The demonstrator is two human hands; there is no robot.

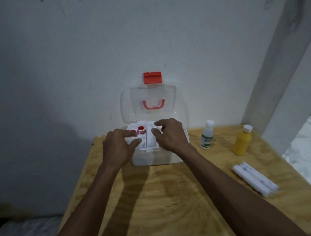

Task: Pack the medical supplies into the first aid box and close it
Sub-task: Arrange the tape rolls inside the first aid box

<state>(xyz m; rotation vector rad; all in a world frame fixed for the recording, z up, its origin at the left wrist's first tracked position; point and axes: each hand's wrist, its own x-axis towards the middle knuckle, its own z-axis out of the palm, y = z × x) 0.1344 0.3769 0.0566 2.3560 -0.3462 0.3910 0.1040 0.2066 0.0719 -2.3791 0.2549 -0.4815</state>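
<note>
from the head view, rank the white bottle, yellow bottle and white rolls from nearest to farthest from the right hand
From the right hand:
1. White bottle, just to its right, beside the first aid box.
2. Yellow bottle, further right on the table.
3. White rolls, right and toward the near edge.

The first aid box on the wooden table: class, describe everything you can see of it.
The white plastic first aid box stands open at the far edge of the wooden table, against the wall. Its clear lid, upright, carries a red handle and a red latch. A white compartment tray sits in its top, holding red-and-white rolls. The left hand and the right hand rest on the tray.
</note>
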